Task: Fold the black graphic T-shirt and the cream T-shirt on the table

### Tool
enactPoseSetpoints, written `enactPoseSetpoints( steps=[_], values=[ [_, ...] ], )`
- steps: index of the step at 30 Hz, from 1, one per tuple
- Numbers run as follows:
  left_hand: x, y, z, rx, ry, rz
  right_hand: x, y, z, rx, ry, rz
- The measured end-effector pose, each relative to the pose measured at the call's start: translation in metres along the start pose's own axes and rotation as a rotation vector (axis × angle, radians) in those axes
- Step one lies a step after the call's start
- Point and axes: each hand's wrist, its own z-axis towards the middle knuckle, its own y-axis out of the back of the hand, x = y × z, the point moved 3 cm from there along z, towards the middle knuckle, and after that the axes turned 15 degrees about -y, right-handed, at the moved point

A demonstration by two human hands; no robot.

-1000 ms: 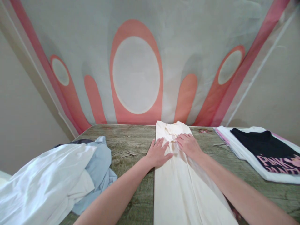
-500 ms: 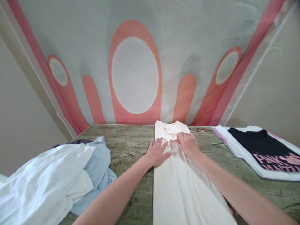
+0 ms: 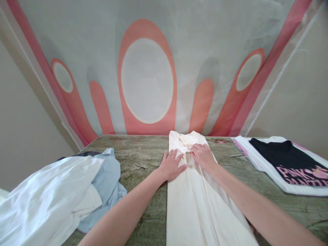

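A cream garment (image 3: pixel 194 201) lies folded into a long strip down the middle of the wooden table (image 3: pixel 139 160), its far end reaching the table's back edge. My left hand (image 3: pixel 172 166) rests flat on the strip's left edge, fingers spread. Just to its right, my right hand (image 3: pixel 203 155) lies palm down on the cloth with its fingers pointing left toward the wrinkled neck part. Both hands press on the cloth and neither grips it.
A loose heap of white and light blue clothes (image 3: pixel 61 191) covers the table's left side. At the right lies a stack of folded shirts (image 3: pixel 287 160), the top one black with pink lettering. A grey and coral patterned cloth (image 3: pixel 147 75) hangs behind the table.
Both hands have shifted slightly left and farther up the cream garment. The right hand's fingers have slid a little toward the neck part.
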Motion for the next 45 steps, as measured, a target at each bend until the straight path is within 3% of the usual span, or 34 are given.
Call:
enactPoseSetpoints(
  steps=[9, 18, 24, 28, 34, 38, 43, 45],
  values=[
    [-0.001, 0.001, 0.0, 0.001, 0.008, -0.033, -0.006, 0.005, 0.007, -0.081, 0.012, -0.001],
    [0.002, 0.002, -0.001, 0.039, -0.02, -0.044, -0.005, 0.003, 0.004, 0.034, 0.083, -0.046],
    [0.002, -0.001, -0.001, 0.017, -0.025, -0.012, 0.004, 0.016, -0.002, 0.0, 0.129, 0.056],
    [0.001, -0.001, 0.0, 0.002, -0.026, -0.003, 0.015, 0.008, -0.002, 0.021, 0.248, 0.07],
    [0.002, -0.002, -0.001, 0.026, -0.021, -0.011, 0.015, -0.002, 0.002, 0.032, 0.258, 0.085],
    [0.002, 0.0, -0.001, 0.023, -0.023, -0.028, 0.008, 0.0, 0.007, 0.107, 0.077, 0.203],
    [0.002, 0.0, -0.001, 0.025, -0.021, -0.024, 0.004, -0.016, 0.02, 0.473, -0.212, 0.409],
    [0.002, -0.001, -0.001, 0.026, -0.021, -0.009, 0.006, -0.023, 0.024, 0.524, -0.287, 0.478]
  ],
)
